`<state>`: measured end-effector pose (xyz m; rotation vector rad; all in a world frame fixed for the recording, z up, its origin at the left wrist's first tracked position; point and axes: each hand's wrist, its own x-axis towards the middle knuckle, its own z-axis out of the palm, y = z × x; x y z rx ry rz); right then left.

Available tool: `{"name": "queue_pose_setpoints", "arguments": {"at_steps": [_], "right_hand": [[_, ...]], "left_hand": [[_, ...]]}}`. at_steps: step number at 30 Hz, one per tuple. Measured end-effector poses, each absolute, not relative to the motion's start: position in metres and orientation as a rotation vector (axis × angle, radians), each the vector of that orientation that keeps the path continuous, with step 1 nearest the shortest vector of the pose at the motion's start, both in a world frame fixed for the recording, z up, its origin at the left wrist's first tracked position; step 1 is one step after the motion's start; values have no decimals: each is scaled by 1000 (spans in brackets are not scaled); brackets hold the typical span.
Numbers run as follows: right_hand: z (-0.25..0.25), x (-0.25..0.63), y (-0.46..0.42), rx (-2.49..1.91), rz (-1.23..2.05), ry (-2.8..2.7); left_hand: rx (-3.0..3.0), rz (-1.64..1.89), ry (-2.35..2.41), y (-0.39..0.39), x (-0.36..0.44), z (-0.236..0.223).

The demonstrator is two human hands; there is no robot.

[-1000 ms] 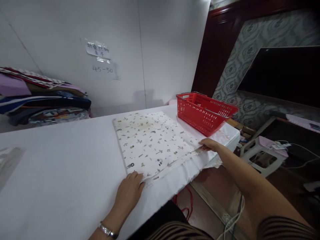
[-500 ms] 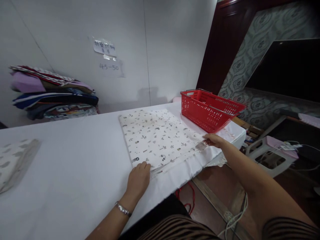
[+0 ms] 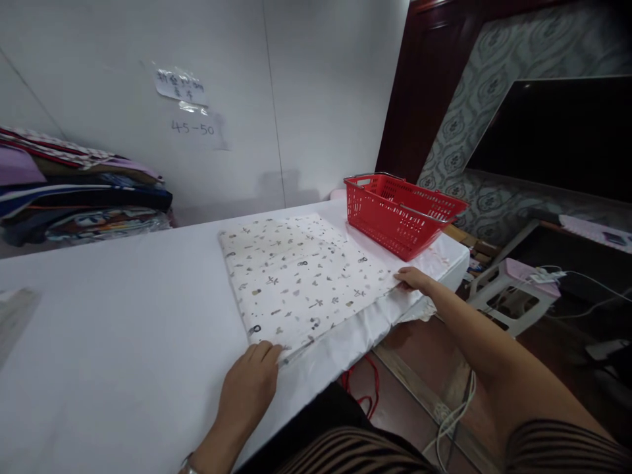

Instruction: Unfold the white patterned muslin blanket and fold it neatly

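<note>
A folded white cloth (image 3: 301, 276) printed with small grey and brown motifs lies flat on the white-covered table (image 3: 148, 316). Its near left corner is gripped by my left hand (image 3: 253, 378), fingers bent over the top and thumb hidden. At the near right corner, my right hand (image 3: 413, 279) pinches the edge. The near edge runs between both hands, close to the table's front, and its layers lie almost together.
Behind the cloth's right side stands a red plastic basket (image 3: 395, 217) with metal handles. Piled fabrics (image 3: 89, 191) rest at the back left. Part of another cloth (image 3: 14, 322) shows at the left edge. A stool (image 3: 518, 289) with a power strip stands right of the table.
The view has shifted a little to the right. The cloth's near edge, earlier uneven with a loose layer near my right hand, now looks straighter and flatter. Both hands stay at its corners.
</note>
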<state>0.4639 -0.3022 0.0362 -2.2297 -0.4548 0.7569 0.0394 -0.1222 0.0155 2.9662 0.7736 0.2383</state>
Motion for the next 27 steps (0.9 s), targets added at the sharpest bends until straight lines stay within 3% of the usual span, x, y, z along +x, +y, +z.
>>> {"name": "queue_pose_setpoints", "arguments": {"at_steps": [15, 27], "right_hand": [[27, 469, -284, -2358, 560, -620], [22, 466, -296, -2702, 500, -638]], "left_hand": [[2892, 231, 909, -127, 30, 9], [2743, 160, 944, -135, 28, 1]]}}
